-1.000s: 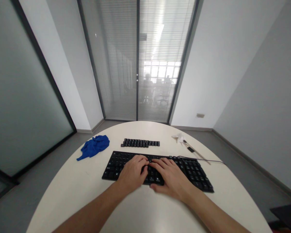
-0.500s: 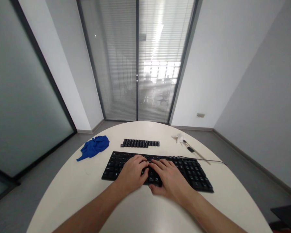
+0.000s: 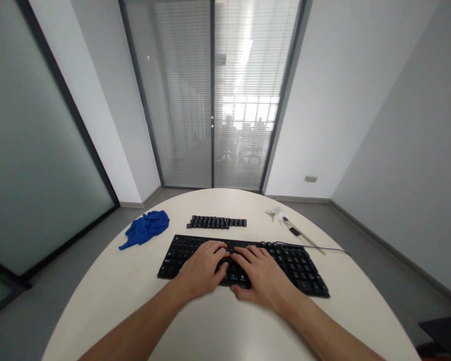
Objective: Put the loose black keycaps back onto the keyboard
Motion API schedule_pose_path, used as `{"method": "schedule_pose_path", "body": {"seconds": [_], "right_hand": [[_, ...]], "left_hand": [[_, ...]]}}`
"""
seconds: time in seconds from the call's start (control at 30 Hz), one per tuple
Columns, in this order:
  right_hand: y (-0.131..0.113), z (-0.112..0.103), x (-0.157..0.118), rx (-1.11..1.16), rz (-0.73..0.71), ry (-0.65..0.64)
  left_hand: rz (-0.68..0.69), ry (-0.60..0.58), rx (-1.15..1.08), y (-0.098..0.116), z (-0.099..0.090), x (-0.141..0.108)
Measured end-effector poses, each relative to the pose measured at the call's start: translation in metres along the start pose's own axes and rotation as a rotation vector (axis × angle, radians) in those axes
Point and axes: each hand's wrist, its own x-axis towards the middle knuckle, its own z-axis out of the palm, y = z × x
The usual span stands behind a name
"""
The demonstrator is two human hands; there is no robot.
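Note:
A black keyboard (image 3: pixel 304 273) lies on the table, with small gaps hard to make out among the keys near my fingers. My left hand (image 3: pixel 203 271) rests over its middle, fingers bent on the keys and the thumb apart from them. Beside it, my right hand (image 3: pixel 265 278) lies with its fingers spread on the keys and its thumb at the keyboard's front edge. The two index fingertips meet near the same spot; anything small under them is hidden. Beyond the keyboard, loose black keycaps (image 3: pixel 210 222) are lined up in rows.
A crumpled blue cloth (image 3: pixel 146 228) lies on the round white table (image 3: pixel 108 301) at the left. On the right are a white crumpled tissue (image 3: pixel 276 213) and a thin-handled brush (image 3: pixel 304 235). The keyboard's cable (image 3: pixel 323 247) runs off the right edge.
Both hands stay on the keyboard and have shifted very slightly, the left thumb a little to the left. The cloth, keycaps and brush have not moved.

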Motion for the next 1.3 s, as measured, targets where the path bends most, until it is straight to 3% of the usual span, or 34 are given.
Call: {"method": "schedule_pose_path", "body": {"seconds": [0.37, 0.63, 0.83, 0.93, 1.07, 1.3], "right_hand": [[0.004, -0.003, 0.0, 0.003, -0.019, -0.017], [0.004, -0.004, 0.0, -0.01, -0.026, -0.017], [0.005, -0.002, -0.001, -0.01, -0.034, -0.014], [0.005, -0.001, -0.002, -0.014, -0.038, -0.01], [0.004, -0.003, -0.002, -0.017, -0.041, -0.018], [0.002, -0.007, -0.002, -0.019, -0.042, -0.029]], "left_hand": [[-0.03, -0.023, -0.018, 0.008, -0.001, 0.001], [-0.079, 0.056, -0.054, 0.005, -0.004, 0.009], [-0.233, 0.081, 0.158, -0.01, -0.011, 0.038], [-0.192, -0.012, 0.332, -0.022, -0.012, 0.059], [-0.168, -0.073, 0.383, -0.034, -0.008, 0.084], [-0.133, -0.131, 0.389, -0.039, 0.009, 0.098]]}}
